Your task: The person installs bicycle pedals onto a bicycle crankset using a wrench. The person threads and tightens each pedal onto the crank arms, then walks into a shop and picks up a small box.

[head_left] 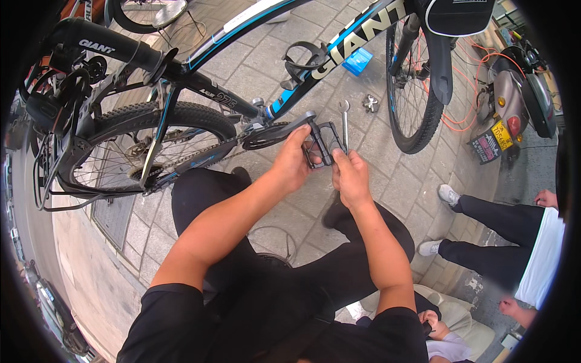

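A black pedal (321,146) sits between my hands at the end of the crank arm (296,121) of a black, blue and white bicycle (209,97). My left hand (293,162) is closed on the pedal's left side, its thumb up by the crank end. From my right hand (352,176), closed at the pedal's right edge, a silver open-ended wrench (345,124) rises with its jaw upward. The wrench's lower end is hidden by that hand. Left of the crank, the chain runs to the rear wheel (151,148).
A small metal part resembling a pedal (370,103) and a blue package (357,62) lie on the paving beyond my hands. The front wheel (414,91) stands at the right. Orange cable (463,115) trails near a parked scooter (514,109). People stand and sit at the right.
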